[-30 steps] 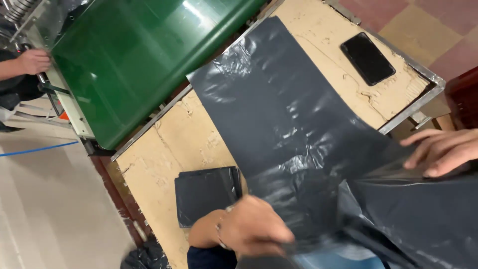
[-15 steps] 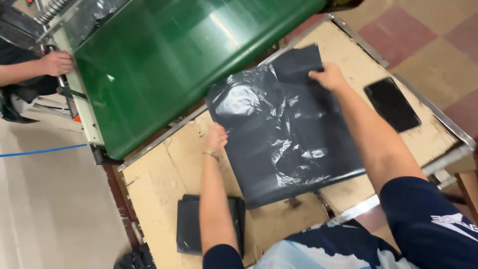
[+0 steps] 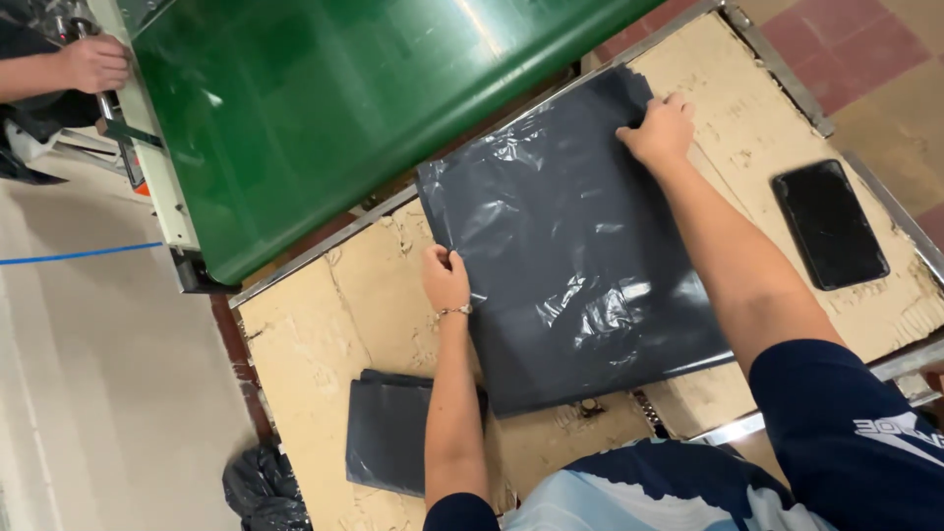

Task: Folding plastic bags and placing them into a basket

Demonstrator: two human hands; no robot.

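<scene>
Dark grey plastic bag (image 3: 570, 285), glossy and creased, is spread flat on the worn, tan-topped worktable (image 3: 324, 324), its far edge lying close to the green conveyor belt (image 3: 324, 108). Its left edge is pinched by the left hand (image 3: 445, 280), whose fingers are curled shut on the plastic, a thin bracelet showing at the wrist. Its far right corner is gripped by the right hand (image 3: 661, 131), fingers bent over the edge and closed on it. A folded stack of dark bags (image 3: 388, 442) is seen nearer the body, partly hidden under the left forearm. A black phone (image 3: 829, 224) is laid face up on the table, well apart from the bag to the right. A crumpled black bag (image 3: 264, 489) is seen on the floor, cut off by the lower edge. At the top left, another person's hand (image 3: 93, 64) is closed round a metal part of the machine; what that part is cannot be made out
</scene>
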